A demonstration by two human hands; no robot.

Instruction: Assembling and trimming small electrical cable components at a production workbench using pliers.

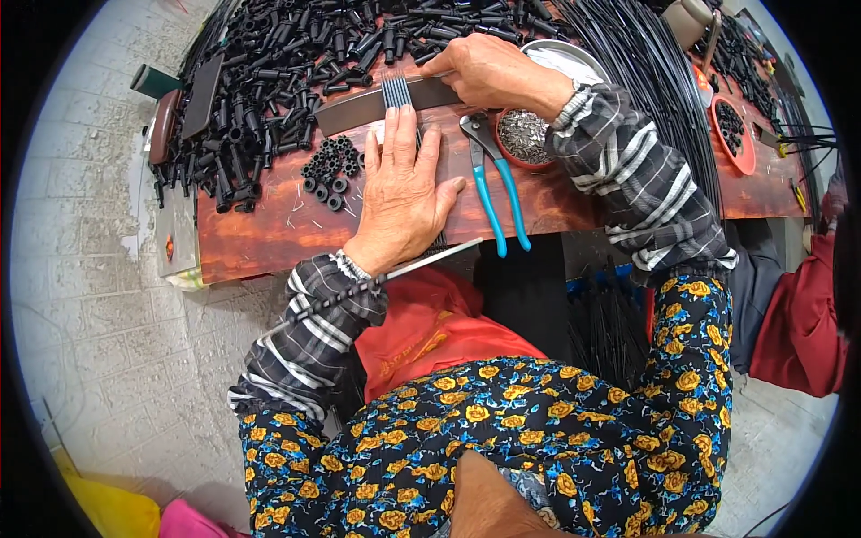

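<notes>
My left hand [401,193] lies flat, palm down, pressing a row of thin black rods [396,91] against the wooden table [269,233]. The rods stick out beyond my fingertips and under a dark flat metal bar [359,106] laid across them. My right hand [489,70] rests on the right end of that bar, fingers curled over it. A thin metal strip [430,258] pokes out from under my left wrist at the table's near edge. Blue-handled pliers [495,193] lie just right of my left hand.
A heap of black plastic tubes [296,54] covers the far left of the table, with small black rings [330,169] near my left hand. A red bowl of small metal pieces [523,139] sits under my right forearm. Long black rods [655,81] lie on the right beside red dishes [734,134].
</notes>
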